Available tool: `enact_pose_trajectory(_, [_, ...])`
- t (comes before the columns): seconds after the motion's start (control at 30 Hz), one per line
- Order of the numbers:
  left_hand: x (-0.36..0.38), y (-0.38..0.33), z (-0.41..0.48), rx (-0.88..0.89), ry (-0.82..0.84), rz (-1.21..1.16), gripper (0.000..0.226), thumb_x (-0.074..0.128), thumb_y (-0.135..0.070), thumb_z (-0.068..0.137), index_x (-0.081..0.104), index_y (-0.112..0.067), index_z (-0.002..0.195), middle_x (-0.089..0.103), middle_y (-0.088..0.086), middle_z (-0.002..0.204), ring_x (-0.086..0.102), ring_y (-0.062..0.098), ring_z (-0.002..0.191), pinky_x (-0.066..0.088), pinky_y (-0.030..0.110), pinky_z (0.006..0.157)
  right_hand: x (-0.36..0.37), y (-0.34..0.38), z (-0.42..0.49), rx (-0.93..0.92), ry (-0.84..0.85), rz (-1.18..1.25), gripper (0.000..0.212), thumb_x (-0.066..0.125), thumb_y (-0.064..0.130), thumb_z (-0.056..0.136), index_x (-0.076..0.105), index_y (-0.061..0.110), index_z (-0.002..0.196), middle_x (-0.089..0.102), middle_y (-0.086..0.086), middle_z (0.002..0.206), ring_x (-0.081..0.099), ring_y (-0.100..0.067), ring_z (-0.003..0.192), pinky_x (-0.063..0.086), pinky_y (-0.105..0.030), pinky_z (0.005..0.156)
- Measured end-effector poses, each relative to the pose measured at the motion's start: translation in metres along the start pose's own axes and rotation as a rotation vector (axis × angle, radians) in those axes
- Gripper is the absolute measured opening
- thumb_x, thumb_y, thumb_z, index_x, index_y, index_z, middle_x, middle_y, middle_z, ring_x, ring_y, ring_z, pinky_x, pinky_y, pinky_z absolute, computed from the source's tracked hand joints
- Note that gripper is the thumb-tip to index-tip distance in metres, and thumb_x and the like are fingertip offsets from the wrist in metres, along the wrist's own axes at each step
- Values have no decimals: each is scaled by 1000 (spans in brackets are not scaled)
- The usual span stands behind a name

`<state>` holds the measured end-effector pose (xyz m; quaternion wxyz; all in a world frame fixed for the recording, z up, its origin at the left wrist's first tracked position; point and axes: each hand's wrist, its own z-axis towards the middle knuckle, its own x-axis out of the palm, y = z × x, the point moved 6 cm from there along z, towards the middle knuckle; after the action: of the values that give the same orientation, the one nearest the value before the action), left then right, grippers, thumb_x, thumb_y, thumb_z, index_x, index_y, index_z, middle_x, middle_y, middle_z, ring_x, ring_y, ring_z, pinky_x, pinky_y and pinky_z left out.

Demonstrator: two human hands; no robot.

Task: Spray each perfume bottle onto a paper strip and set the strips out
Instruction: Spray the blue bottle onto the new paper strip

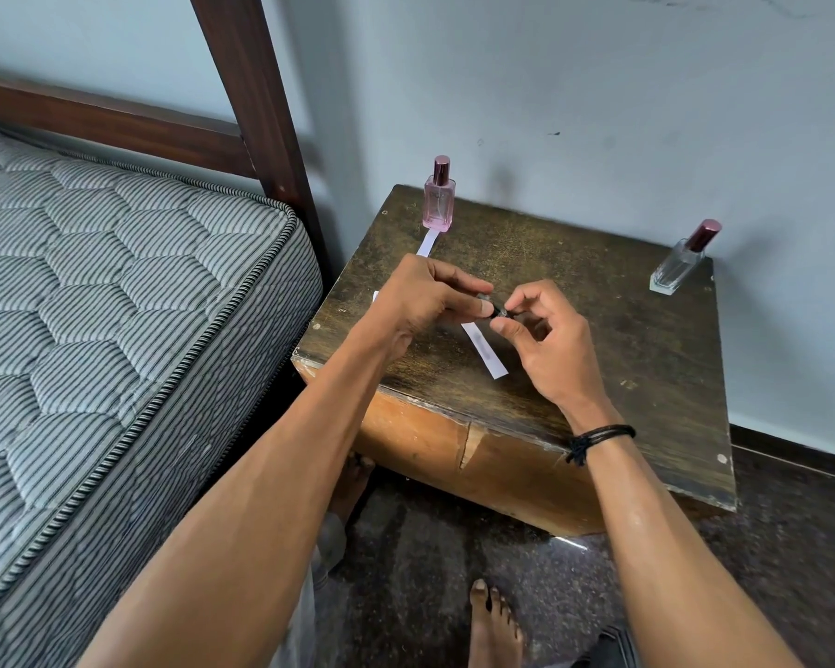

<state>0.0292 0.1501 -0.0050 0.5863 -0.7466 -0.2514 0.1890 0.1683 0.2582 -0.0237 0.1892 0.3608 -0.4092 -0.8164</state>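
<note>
- The left hand (pixel 425 301) reaches over the desk (pixel 598 378). Its fingers (pixel 454 277) are curled round a small dark thing (pixel 495 311).
- The right hand (pixel 545 344) comes in from the other side. Its thumb and first finger pinch the end of the same dark thing, and its other fingers are bent.
- Both hands hold it just above a paper strip (pixel 485 351) that lies flat near the front of the desk.
- A black band (pixel 598 438) is on the right wrist.
- The dark thing is mostly hidden by the fingers, so I cannot tell what it is.
- The top of the paper strip is hidden under the hands.
- A white bit (pixel 375 296) peeks out by the left hand. I cannot tell if it is another strip.
- A pink bottle (pixel 438 204) stands at the back left of the desk, with a second strip (pixel 427 243) just in front of it.
- A clear bottle (pixel 678 265) stands at the back right corner, by the wall (pixel 598 113).
- The desk top between the two bottles is bare.
- A mattress (pixel 116 282) is close to the left edge of the desk.
</note>
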Motion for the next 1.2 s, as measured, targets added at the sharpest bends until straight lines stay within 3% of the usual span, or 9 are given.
enact_pose_trajectory(0.13, [-2, -6, 0, 88, 10, 16, 24, 84, 7, 71, 79, -2, 93, 77, 6, 81, 73, 14, 74, 58, 21, 70, -2, 4, 1, 14, -45, 16, 39, 81, 20, 89, 53, 47, 94, 64, 27, 92, 62, -3, 77, 42, -9, 68])
enact_pose_trajectory(0.23, [-4, -17, -1, 194, 21, 56, 28, 84, 2, 74, 78, -6, 99, 76, 8, 88, 72, 14, 80, 57, 23, 76, -2, 13, 5, 5, -66, 68, 30, 82, 29, 88, 56, 39, 102, 66, 30, 97, 67, -1, 84, 46, -9, 72])
enact_pose_trajectory(0.37, [-20, -32, -2, 297, -10, 93, 36, 84, 1, 73, 77, -9, 107, 75, 13, 97, 71, 19, 85, 57, 28, 83, -2, 14, 8, 43, -44, 169, 26, 75, 46, 90, 59, 43, 110, 72, 23, 106, 70, -7, 96, 58, -24, 80])
enact_pose_trajectory(0.47, [-43, -37, -3, 334, -71, 105, 33, 82, 3, 74, 78, -16, 101, 76, 5, 92, 70, 16, 84, 57, 28, 81, -3, 5, 7, 74, -72, 133, 18, 76, 32, 94, 66, 34, 110, 73, 17, 103, 68, -7, 95, 54, -21, 79])
enact_pose_trajectory(0.57, [-59, -40, -3, 344, -114, 154, 32, 81, 3, 75, 78, -17, 100, 76, 13, 94, 70, 16, 84, 58, 31, 85, -2, -6, 7, 137, -92, 63, 8, 75, 24, 95, 72, 27, 101, 71, 19, 98, 65, -2, 92, 48, -15, 78])
enact_pose_trajectory(0.73, [-60, -36, -2, 296, -90, 284, 31, 81, 6, 75, 78, -13, 99, 76, 4, 84, 69, 10, 78, 56, 21, 77, 3, -12, 8, 174, -36, -66, 8, 74, 21, 95, 74, 29, 95, 71, 21, 92, 64, 0, 88, 47, -8, 76])
enact_pose_trajectory(0.87, [-55, -32, -1, 261, -54, 386, 28, 81, 3, 78, 78, -9, 103, 75, 4, 81, 70, 12, 79, 58, 28, 84, 8, -14, 13, 173, -5, -173, 4, 74, 22, 95, 75, 26, 93, 68, 24, 90, 60, 10, 87, 42, -3, 72])
enact_pose_trajectory(1.07, [-56, -31, -1, 261, -15, 393, 29, 81, 3, 78, 78, -12, 102, 75, -7, 78, 70, 7, 78, 56, 20, 79, 17, -15, 23, 194, 23, -199, 4, 76, 22, 94, 75, 26, 93, 67, 21, 90, 61, 6, 84, 41, -4, 70])
enact_pose_trajectory(1.2, [-60, -29, 0, 268, -7, 424, 30, 82, 0, 77, 79, -16, 102, 76, -3, 86, 71, 8, 81, 57, 24, 83, 25, -15, 29, 197, 56, -256, 6, 73, 24, 97, 78, 24, 100, 68, 14, 97, 61, -3, 85, 41, -11, 72])
